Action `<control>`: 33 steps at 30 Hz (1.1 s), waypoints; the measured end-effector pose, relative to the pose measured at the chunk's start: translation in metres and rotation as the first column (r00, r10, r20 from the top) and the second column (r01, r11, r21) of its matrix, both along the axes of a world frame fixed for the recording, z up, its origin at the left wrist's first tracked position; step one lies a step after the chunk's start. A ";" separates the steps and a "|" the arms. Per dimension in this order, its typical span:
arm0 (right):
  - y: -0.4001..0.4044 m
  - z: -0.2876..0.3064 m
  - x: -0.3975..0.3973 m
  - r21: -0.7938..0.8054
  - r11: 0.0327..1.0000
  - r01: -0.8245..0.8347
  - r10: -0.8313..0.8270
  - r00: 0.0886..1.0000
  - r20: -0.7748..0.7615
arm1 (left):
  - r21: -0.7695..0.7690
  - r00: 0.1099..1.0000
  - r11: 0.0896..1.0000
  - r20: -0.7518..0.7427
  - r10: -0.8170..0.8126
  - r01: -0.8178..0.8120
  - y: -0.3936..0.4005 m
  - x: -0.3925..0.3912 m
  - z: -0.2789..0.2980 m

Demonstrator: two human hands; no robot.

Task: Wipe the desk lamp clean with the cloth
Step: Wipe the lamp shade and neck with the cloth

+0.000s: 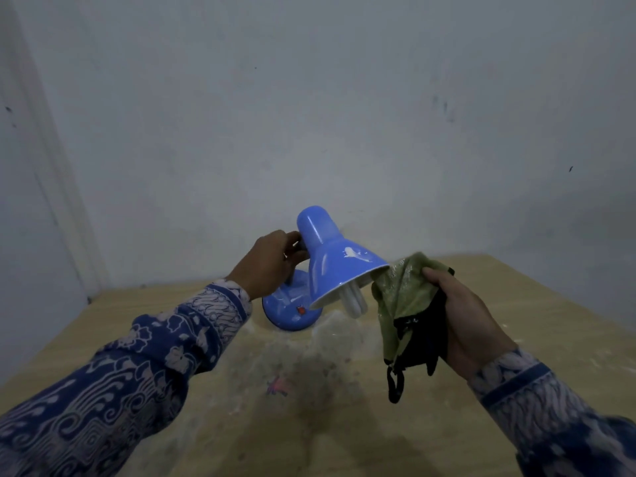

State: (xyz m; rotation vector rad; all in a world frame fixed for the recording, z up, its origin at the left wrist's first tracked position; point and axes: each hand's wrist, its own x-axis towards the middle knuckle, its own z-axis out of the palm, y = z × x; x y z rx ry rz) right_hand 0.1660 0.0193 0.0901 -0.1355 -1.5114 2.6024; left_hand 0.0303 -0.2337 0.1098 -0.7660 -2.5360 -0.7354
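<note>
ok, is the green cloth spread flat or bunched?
Bunched: the green and black cloth hangs crumpled from the right hand, its top edge touching the blue lamp shade rim.

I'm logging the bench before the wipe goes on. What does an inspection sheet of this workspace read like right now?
Surface: wooden table, dusty, with whitish smears and a small pink mark near the middle.
Job's things: blue desk lamp with its base on the table, shade tilted, white streaks on shade and base, white bulb showing; green and black cloth touching the shade's rim.
Clutter: nothing seen.
Grips: left hand holds the lamp behind the shade; right hand grips the cloth.
Cables: nothing seen.
Surroundings: pale wall with dark specks; patterned blue sleeves.
</note>
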 end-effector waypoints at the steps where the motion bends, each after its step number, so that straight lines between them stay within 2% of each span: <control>1: 0.002 0.002 0.001 0.002 1.000 -0.005 0.005 1.000 0.001 | -0.017 0.999 1.000 -0.041 0.021 -0.022 -0.001 -0.002 0.000; 5: 0.012 0.008 0.001 0.014 1.000 -0.009 0.009 1.000 0.007 | -0.005 0.992 0.997 -0.102 0.080 -0.080 -0.006 -0.008 -0.004; 9: 0.016 0.015 0.001 0.017 0.998 -0.060 0.061 0.998 -0.009 | 0.069 0.991 0.994 -0.093 0.094 -0.088 -0.005 -0.006 -0.003; 17: 0.022 0.015 0.003 -0.102 0.979 -0.178 0.168 0.981 -0.097 | 0.151 0.999 0.988 -0.026 0.023 -0.019 -0.007 -0.007 -0.003; 23: 0.026 0.016 -0.001 -0.221 0.965 -0.139 0.096 0.977 -0.192 | 0.199 1.000 0.980 -0.009 0.005 -0.003 0.000 -0.006 -0.001; 28: 0.037 0.015 0.002 -0.147 0.974 -0.173 0.150 0.977 -0.151 | 0.203 0.994 0.974 0.023 -0.104 0.097 0.008 -0.002 -0.008; 33: 0.051 0.026 0.001 0.037 0.999 -0.001 0.008 0.983 -0.182 | 0.237 0.959 0.938 0.065 -0.275 0.252 0.013 -0.004 -0.019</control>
